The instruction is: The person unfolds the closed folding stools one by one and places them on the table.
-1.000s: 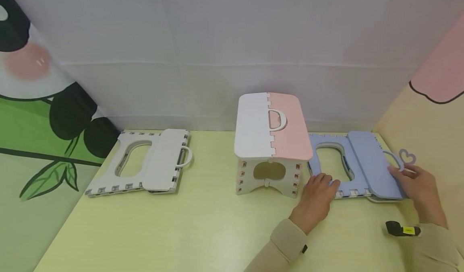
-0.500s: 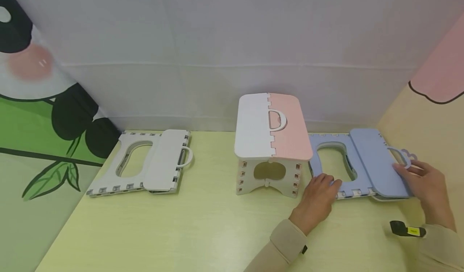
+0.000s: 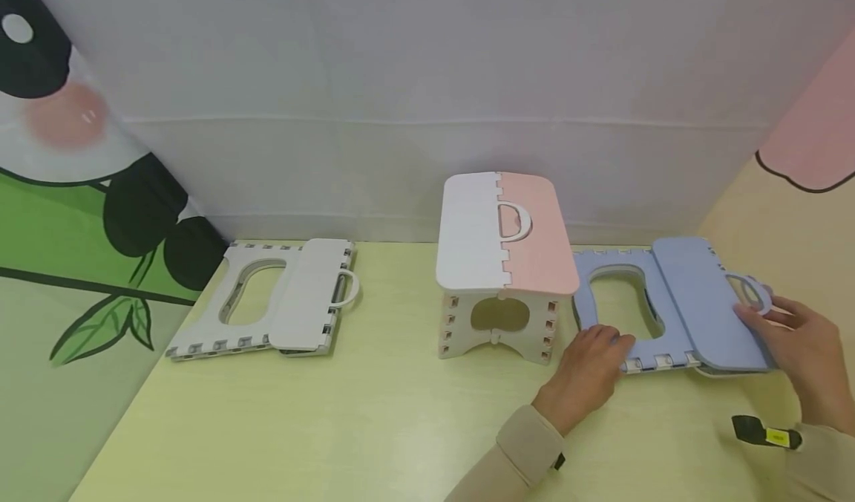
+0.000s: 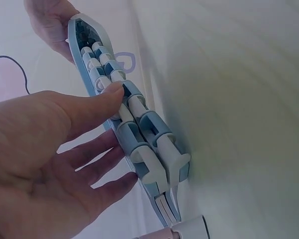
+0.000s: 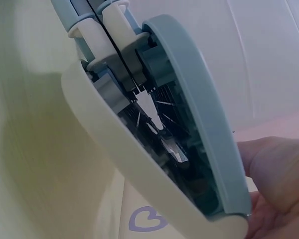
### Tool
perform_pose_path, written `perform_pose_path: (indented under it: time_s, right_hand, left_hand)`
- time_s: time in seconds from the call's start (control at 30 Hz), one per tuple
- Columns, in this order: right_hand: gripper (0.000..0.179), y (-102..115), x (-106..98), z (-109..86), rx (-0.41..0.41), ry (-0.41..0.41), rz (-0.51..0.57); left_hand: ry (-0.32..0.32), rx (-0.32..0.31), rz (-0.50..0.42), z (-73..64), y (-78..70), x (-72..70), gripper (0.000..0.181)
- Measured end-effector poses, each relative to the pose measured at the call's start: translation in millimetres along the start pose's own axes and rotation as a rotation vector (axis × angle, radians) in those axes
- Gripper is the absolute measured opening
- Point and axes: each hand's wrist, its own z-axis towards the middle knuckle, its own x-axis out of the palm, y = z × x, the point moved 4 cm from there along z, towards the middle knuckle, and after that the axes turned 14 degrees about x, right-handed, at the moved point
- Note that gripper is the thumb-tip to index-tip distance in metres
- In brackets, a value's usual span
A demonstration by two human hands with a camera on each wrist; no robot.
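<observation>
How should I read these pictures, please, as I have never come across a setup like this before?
There is no machine here: these are a person's bare hands at work. The wide picture comes from a camera worn on the head, looking forward and down. The two closer ones come from cameras on the wrists, one per hand.

On the pale yellow-green table are three folding stools: a white stool folded flat on the person's left, a pink-and-white stool standing unfolded in the middle, and a blue stool, folded, on the right.

Both hands hold the blue one. The left hand grips its near edge, thumb on the hinges; the right hand grips its right end.
</observation>
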Motion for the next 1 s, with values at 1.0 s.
perform_pose_path:
  time_s: [1.0]
  right_hand:
    - [0.078,11.8,-16.1,-21.6,-0.054,-0.050,-0.053]
  left_hand:
    - [0.022,0.069,-0.071,-11.9,-5.2,-5.0,0.042]
